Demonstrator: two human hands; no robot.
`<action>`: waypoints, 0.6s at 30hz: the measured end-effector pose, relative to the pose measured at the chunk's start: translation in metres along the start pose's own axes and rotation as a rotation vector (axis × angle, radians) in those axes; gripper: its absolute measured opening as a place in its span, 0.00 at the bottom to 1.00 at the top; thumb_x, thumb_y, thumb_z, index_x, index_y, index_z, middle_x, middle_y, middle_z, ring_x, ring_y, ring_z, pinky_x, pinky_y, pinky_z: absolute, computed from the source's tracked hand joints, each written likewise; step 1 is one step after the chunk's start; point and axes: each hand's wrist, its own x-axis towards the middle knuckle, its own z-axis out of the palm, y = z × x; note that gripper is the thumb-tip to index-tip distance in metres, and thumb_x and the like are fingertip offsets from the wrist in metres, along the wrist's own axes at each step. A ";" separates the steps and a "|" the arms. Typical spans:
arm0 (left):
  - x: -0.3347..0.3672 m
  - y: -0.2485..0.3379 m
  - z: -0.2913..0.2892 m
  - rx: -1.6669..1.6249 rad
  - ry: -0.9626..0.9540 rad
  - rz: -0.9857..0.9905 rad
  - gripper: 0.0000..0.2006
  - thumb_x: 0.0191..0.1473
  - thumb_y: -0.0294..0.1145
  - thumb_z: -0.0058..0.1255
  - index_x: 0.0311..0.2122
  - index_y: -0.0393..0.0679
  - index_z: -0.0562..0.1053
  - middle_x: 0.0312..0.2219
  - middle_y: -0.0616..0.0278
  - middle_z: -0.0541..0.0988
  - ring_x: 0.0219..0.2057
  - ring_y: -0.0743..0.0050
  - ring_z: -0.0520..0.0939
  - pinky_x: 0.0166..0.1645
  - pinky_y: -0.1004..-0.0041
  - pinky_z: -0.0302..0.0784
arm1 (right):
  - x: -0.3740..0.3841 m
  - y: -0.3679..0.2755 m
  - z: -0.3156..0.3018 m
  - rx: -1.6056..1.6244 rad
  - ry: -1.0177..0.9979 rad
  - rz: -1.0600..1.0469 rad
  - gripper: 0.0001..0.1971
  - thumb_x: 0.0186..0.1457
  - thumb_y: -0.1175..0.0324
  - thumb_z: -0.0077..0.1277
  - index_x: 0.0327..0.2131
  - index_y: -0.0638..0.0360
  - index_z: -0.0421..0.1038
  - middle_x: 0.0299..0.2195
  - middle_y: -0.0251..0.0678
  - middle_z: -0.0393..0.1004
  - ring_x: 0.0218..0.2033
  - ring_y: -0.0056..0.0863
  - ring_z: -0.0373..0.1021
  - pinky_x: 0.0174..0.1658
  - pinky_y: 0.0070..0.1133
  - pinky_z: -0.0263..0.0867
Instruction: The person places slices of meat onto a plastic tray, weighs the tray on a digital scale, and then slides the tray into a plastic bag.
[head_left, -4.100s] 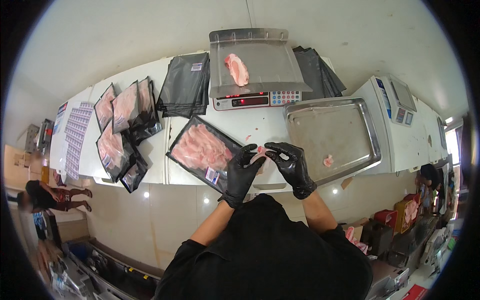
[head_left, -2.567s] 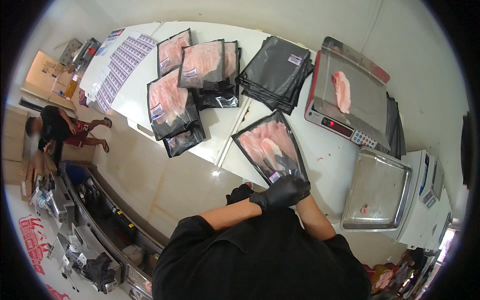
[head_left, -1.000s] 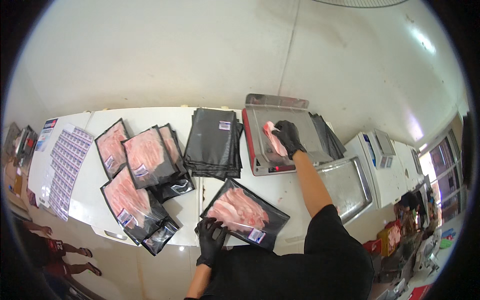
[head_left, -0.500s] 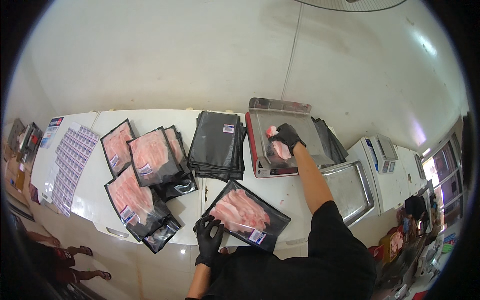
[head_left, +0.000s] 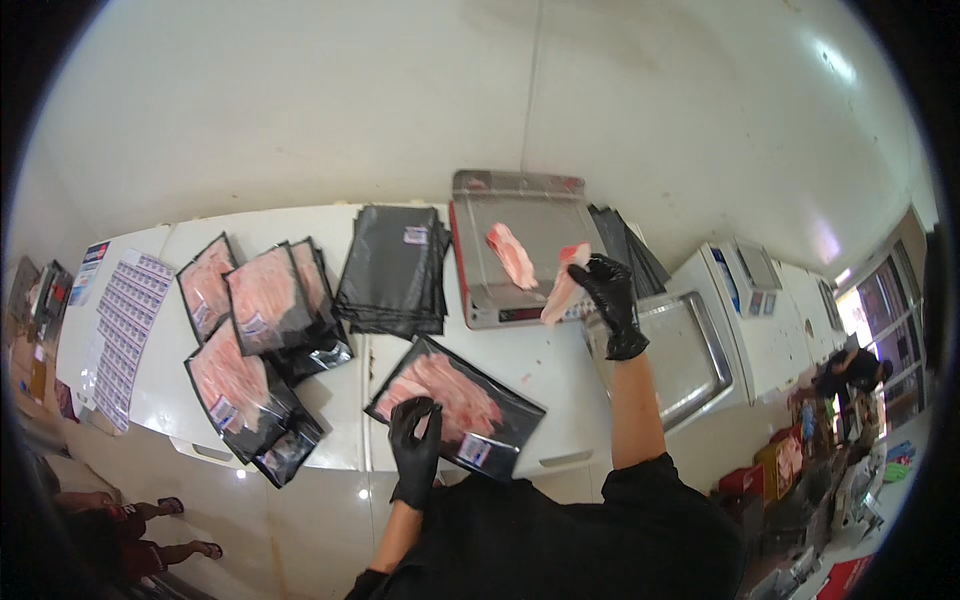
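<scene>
My right hand (head_left: 612,300), in a black glove, pinches a strip of raw pink-and-white meat (head_left: 567,285) over the front right corner of a weighing scale (head_left: 540,205). A second meat strip (head_left: 511,256) lies on the scale's metal plate. My left hand (head_left: 414,440), also gloved in black, is curled over the near left edge of a black-backed clear bag (head_left: 520,410) filled with sliced meat (head_left: 440,393). Its fingertips are drawn together, and whether they pinch anything is hidden. The bag lies flat at the counter's front and bears a small label.
Several filled meat bags (head_left: 270,300) lie overlapping on the left of the white counter (head_left: 160,395), beside a label sheet (head_left: 132,325). Stacked black bags (head_left: 390,270) lie left of the scale. On its right are more bags (head_left: 632,250), a metal tray (head_left: 690,350) and another scale (head_left: 745,280).
My right hand has lifted one meat strip off the plate and drawn it right and toward me, uncovering another strip. My left hand has shifted further over the filled bag. The view has moved slightly.
</scene>
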 end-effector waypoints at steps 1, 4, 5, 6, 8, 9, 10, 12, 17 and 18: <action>0.004 0.011 0.016 -0.056 -0.047 0.002 0.13 0.47 0.21 0.60 0.40 0.37 0.76 0.41 0.54 0.78 0.46 0.59 0.77 0.51 0.65 0.71 | -0.022 -0.011 0.004 0.068 0.000 0.022 0.07 0.56 0.70 0.57 0.34 0.66 0.77 0.26 0.33 0.77 0.29 0.16 0.69 0.35 0.21 0.66; 0.008 0.045 0.075 -0.306 -0.205 -0.109 0.22 0.48 0.24 0.62 0.51 0.35 0.73 0.47 0.54 0.77 0.52 0.63 0.75 0.56 0.67 0.69 | -0.083 0.001 0.001 0.035 -0.150 0.171 0.12 0.54 0.73 0.59 0.43 0.64 0.77 0.34 0.29 0.79 0.34 0.14 0.71 0.39 0.18 0.68; 0.007 0.060 0.094 -0.351 -0.259 -0.191 0.24 0.49 0.26 0.63 0.52 0.35 0.72 0.48 0.54 0.77 0.53 0.65 0.74 0.56 0.68 0.69 | -0.101 -0.002 0.003 0.090 -0.173 0.146 0.09 0.55 0.72 0.59 0.38 0.65 0.76 0.29 0.29 0.77 0.30 0.14 0.69 0.36 0.18 0.67; 0.005 0.075 0.106 -0.395 -0.309 -0.273 0.26 0.49 0.27 0.63 0.54 0.34 0.71 0.49 0.54 0.77 0.53 0.67 0.74 0.57 0.69 0.69 | -0.117 -0.003 0.004 0.147 -0.198 0.120 0.07 0.56 0.71 0.59 0.34 0.66 0.75 0.24 0.30 0.74 0.27 0.14 0.67 0.33 0.18 0.66; 0.000 0.092 0.121 -0.396 -0.492 -0.462 0.28 0.50 0.29 0.64 0.56 0.32 0.69 0.48 0.53 0.78 0.49 0.71 0.77 0.54 0.71 0.72 | -0.142 0.004 -0.004 0.150 -0.101 0.117 0.13 0.55 0.73 0.58 0.44 0.66 0.74 0.28 0.29 0.75 0.28 0.13 0.67 0.34 0.18 0.67; -0.006 0.092 0.131 -0.339 -0.524 -0.475 0.28 0.51 0.29 0.64 0.56 0.32 0.69 0.47 0.53 0.78 0.48 0.72 0.77 0.54 0.71 0.72 | -0.151 0.011 -0.010 0.096 -0.025 0.097 0.16 0.55 0.74 0.58 0.47 0.66 0.72 0.30 0.30 0.75 0.29 0.14 0.68 0.34 0.19 0.67; -0.013 0.092 0.140 -0.281 -0.555 -0.487 0.28 0.51 0.30 0.63 0.56 0.32 0.69 0.47 0.54 0.78 0.47 0.73 0.77 0.53 0.72 0.72 | -0.160 0.016 -0.017 0.042 0.049 0.078 0.19 0.54 0.76 0.58 0.50 0.66 0.71 0.32 0.30 0.75 0.29 0.14 0.68 0.35 0.19 0.68; -0.031 0.091 0.151 -0.261 -0.570 -0.468 0.26 0.53 0.29 0.62 0.56 0.32 0.69 0.48 0.56 0.78 0.48 0.76 0.76 0.54 0.71 0.72 | -0.173 0.023 -0.039 -0.014 0.264 -0.072 0.26 0.52 0.81 0.57 0.56 0.65 0.66 0.48 0.39 0.75 0.42 0.24 0.72 0.44 0.22 0.69; -0.076 0.093 0.173 -0.269 -0.582 -0.442 0.27 0.54 0.25 0.60 0.59 0.36 0.68 0.52 0.57 0.76 0.52 0.76 0.74 0.58 0.72 0.68 | -0.205 -0.004 -0.084 -0.311 -0.044 -0.298 0.23 0.53 0.77 0.57 0.54 0.62 0.69 0.51 0.46 0.73 0.52 0.37 0.71 0.52 0.29 0.67; -0.082 0.098 0.177 -0.283 -0.592 -0.441 0.27 0.54 0.24 0.59 0.59 0.37 0.68 0.52 0.57 0.76 0.53 0.76 0.74 0.59 0.72 0.67 | -0.211 -0.002 -0.086 -0.267 -0.088 -0.259 0.22 0.54 0.75 0.57 0.53 0.62 0.70 0.52 0.46 0.73 0.53 0.37 0.71 0.54 0.30 0.67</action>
